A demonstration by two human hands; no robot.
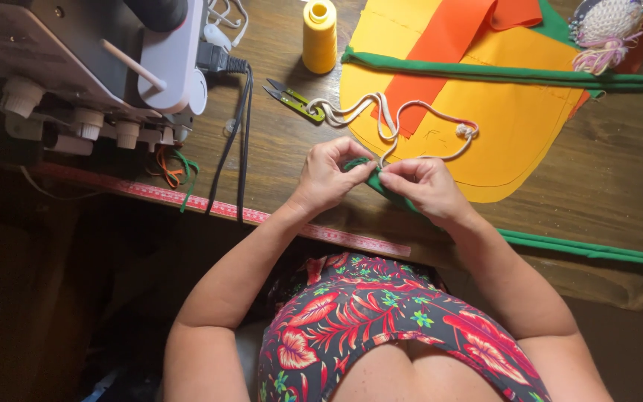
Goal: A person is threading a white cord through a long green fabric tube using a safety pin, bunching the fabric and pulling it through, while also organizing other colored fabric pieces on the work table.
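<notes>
My left hand (329, 175) and my right hand (426, 186) meet over the wooden table (612, 179), both pinching the end of a green fabric strip (381, 184). A white cord (403, 115) runs from my fingertips up across a yellow fabric piece (515, 119) and ends in a knot. The green strip continues under my right wrist and along the table's front edge (597, 249). An orange fabric band (448, 45) lies over the yellow piece.
A sewing machine (76, 67) stands at the left with a black power cable (232, 141). A yellow thread spool (319, 36), small green-handled thread snips (292, 99), a pink measuring tape (225, 208) and a crocheted ball (608, 26) lie about.
</notes>
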